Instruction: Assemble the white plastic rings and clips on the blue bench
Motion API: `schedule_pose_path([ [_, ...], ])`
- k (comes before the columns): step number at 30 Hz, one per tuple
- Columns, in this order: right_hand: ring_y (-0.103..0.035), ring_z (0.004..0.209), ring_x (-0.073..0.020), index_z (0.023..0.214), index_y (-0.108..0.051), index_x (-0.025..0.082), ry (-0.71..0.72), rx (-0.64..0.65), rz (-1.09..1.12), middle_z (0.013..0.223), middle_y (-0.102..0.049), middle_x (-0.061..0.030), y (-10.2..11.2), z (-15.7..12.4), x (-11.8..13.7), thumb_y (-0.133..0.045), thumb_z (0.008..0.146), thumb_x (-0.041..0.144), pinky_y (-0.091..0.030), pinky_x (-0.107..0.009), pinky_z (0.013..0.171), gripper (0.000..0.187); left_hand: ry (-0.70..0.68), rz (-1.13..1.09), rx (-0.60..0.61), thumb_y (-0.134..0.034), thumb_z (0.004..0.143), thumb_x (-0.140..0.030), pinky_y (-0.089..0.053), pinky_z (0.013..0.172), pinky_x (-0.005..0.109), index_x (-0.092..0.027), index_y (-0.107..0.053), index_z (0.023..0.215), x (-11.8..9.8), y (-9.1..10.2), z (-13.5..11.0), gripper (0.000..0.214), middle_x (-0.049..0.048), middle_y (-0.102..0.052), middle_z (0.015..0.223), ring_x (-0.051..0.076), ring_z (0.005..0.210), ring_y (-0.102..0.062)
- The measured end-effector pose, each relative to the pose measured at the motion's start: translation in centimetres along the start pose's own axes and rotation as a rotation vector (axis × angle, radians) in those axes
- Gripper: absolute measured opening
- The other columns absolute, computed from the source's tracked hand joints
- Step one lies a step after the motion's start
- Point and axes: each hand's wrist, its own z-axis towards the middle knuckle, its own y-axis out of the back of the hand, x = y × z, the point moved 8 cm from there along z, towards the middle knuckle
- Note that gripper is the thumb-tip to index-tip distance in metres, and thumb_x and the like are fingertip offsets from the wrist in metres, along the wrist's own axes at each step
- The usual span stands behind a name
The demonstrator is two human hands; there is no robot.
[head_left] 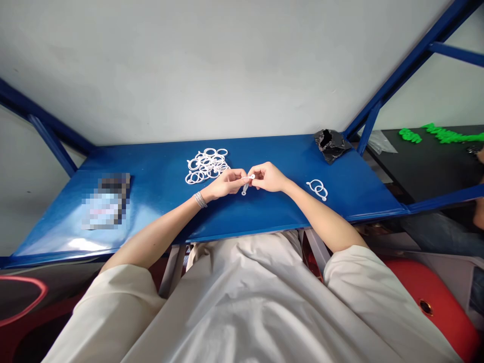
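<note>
Over the middle of the blue table (159, 201), my left hand (227, 182) and my right hand (267, 177) meet. Both pinch one small white plastic ring piece (246, 185) between their fingertips. Its lower end hangs just above the tabletop. A silver bracelet (200, 199) is on my left wrist. A pile of several white plastic rings (207, 165) lies just behind my left hand. Two more white rings (317, 189) lie on the table to the right of my right forearm.
A crumpled black bag (331, 143) sits at the table's back right corner. A blurred flat object (106, 200) lies at the left. Blue frame bars (397, 70) slant up on both sides. A black table with green parts (442, 133) stands to the right, with another person's arm at its edge.
</note>
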Motion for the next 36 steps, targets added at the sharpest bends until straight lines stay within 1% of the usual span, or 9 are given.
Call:
schedule_pose_path([
  [5,-0.046,0.054,-0.0111,0.074,-0.061,0.018,0.076,0.091,0.051,0.061,-0.058,0.0026,-1.3,0.0,0.8,-0.061,0.074,0.028,-0.035,-0.025,0.055,0.010,0.030,-0.049,0.062,-0.077,0.085,-0.069,-0.027,0.045,0.026,-0.020,-0.045,0.062,0.6,-0.6,0.1,0.063,-0.0048,-0.032,0.056,0.007,0.048,-0.028],
  [8,-0.035,0.054,-0.0091,0.063,-0.049,0.020,0.108,0.137,0.011,0.056,-0.044,0.0049,-1.8,-0.2,1.5,-0.057,0.078,0.027,-0.027,-0.025,0.055,0.018,0.037,-0.085,0.076,-0.077,0.085,-0.069,-0.026,0.045,0.027,-0.020,-0.037,0.056,1.1,-1.1,0.2,0.070,-0.0043,-0.026,0.058,0.007,0.049,-0.026],
  [13,-0.026,0.055,-0.0075,0.057,-0.036,0.021,0.116,0.221,-0.058,0.055,-0.030,0.0063,-2.1,-0.9,2.6,-0.052,0.073,0.019,-0.021,-0.025,0.054,0.022,0.071,-0.124,0.173,-0.078,0.085,-0.069,-0.025,0.047,0.028,-0.019,-0.036,0.050,1.7,-2.7,0.3,0.074,-0.0030,-0.025,0.055,0.009,0.051,-0.028],
  [17,-0.023,0.054,-0.0069,0.057,-0.033,0.022,0.120,0.231,-0.052,0.055,-0.027,0.0069,-2.2,-1.0,2.8,-0.050,0.071,0.016,-0.018,-0.025,0.053,0.023,0.060,-0.148,0.182,-0.081,0.083,-0.067,-0.020,0.049,0.027,-0.019,-0.032,0.048,1.4,-2.9,0.3,0.077,-0.0042,-0.023,0.053,0.007,0.051,-0.025],
  [22,-0.028,0.051,-0.0071,0.058,-0.039,0.021,0.082,0.237,0.017,0.051,-0.036,0.0066,-2.4,-0.6,1.7,-0.050,0.072,0.015,-0.023,-0.023,0.051,0.019,0.084,-0.193,0.175,-0.083,0.080,-0.067,-0.019,0.047,0.026,-0.020,-0.027,0.049,1.6,-2.6,0.3,0.079,-0.0061,-0.018,0.054,0.006,0.049,-0.022],
  [27,-0.048,0.053,-0.0098,0.071,-0.057,0.018,0.066,0.185,0.068,0.060,-0.058,0.0031,-1.8,-0.2,1.0,-0.057,0.074,0.015,-0.036,-0.022,0.053,0.004,0.063,-0.195,0.100,-0.082,0.081,-0.067,-0.026,0.044,0.025,-0.018,-0.044,0.054,1.9,-1.5,0.4,0.068,-0.0060,-0.025,0.055,0.007,0.049,-0.026],
  [31,-0.061,0.060,-0.0132,0.096,-0.063,0.017,0.066,0.081,0.226,0.078,-0.069,-0.0011,-1.0,0.0,0.9,-0.068,0.081,0.022,-0.049,-0.026,0.058,0.016,-0.122,-0.129,-0.063,-0.081,0.085,-0.061,-0.033,0.046,0.024,-0.017,-0.052,0.062,1.1,0.8,0.5,0.057,-0.0053,-0.034,0.056,0.007,0.049,-0.035],
  [34,-0.063,0.064,-0.0134,0.102,-0.064,0.017,0.073,0.001,0.290,0.084,-0.070,-0.0022,-0.5,0.2,1.0,-0.073,0.088,0.032,-0.053,-0.027,0.061,0.023,-0.275,-0.045,-0.177,-0.083,0.086,-0.055,-0.039,0.048,0.024,-0.017,-0.053,0.068,0.2,2.1,0.3,0.052,-0.0009,-0.050,0.074,0.007,0.055,-0.046],
  [36,-0.062,0.064,-0.0130,0.104,-0.064,0.017,0.076,-0.027,0.299,0.082,-0.069,-0.0014,-0.3,0.3,1.0,-0.075,0.090,0.038,-0.053,-0.027,0.062,0.027,-0.346,0.061,-0.232,-0.086,0.084,-0.052,-0.046,0.054,0.025,-0.017,-0.053,0.070,-0.2,2.6,0.1,0.050,0.0015,-0.053,0.087,0.009,0.064,-0.052],
])
